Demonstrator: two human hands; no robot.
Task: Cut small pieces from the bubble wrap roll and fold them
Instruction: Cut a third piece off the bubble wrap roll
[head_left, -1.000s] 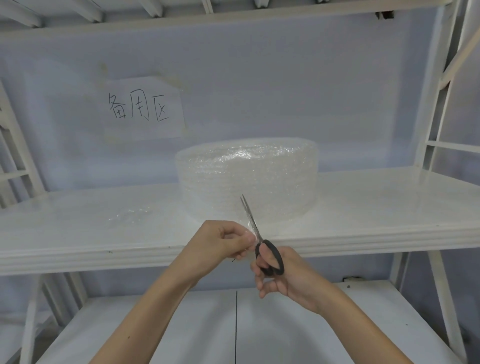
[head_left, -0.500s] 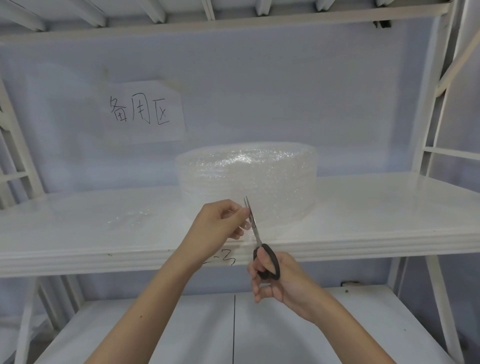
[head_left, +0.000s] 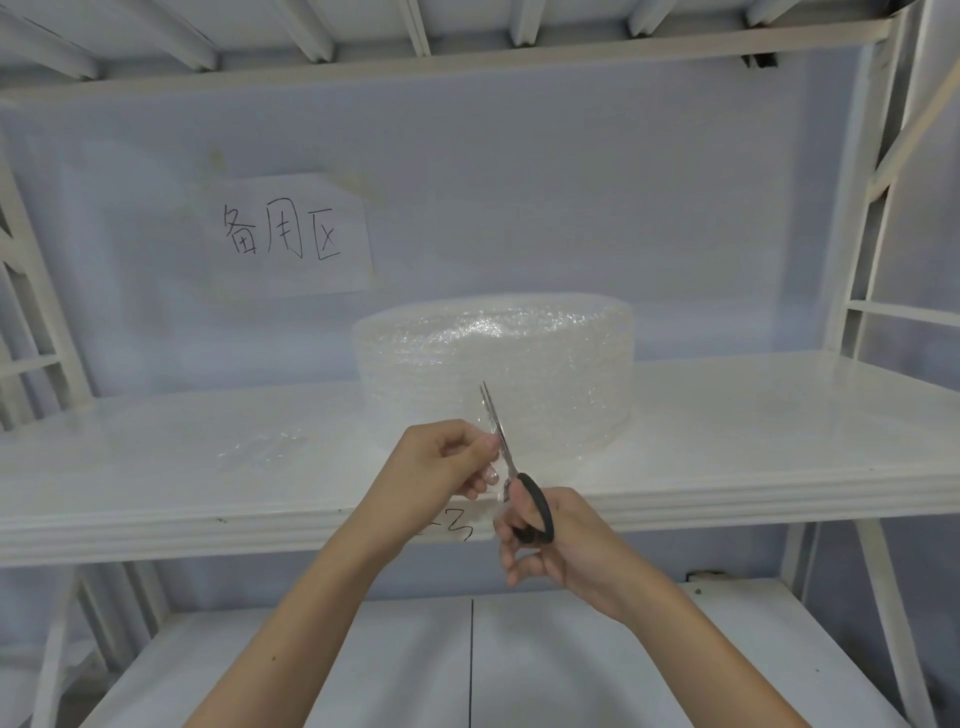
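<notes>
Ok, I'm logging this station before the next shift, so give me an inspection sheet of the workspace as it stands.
Surface: white shelf, glossy; a scribbled mark on its front edge near the hands.
Job's things: bubble wrap roll standing on the shelf; scissors, black handles, blades pointing up in front of the roll; a clear loose strip at the blades, hard to make out.
Clutter: a faint clear scrap of wrap on the shelf left of the roll.
Hands: left hand pinches the strip beside the blades; right hand grips the scissors.
Cables: nothing seen.
Surroundings: paper sign with handwritten characters on the back wall; lower shelf beneath; white frame uprights at both sides.
</notes>
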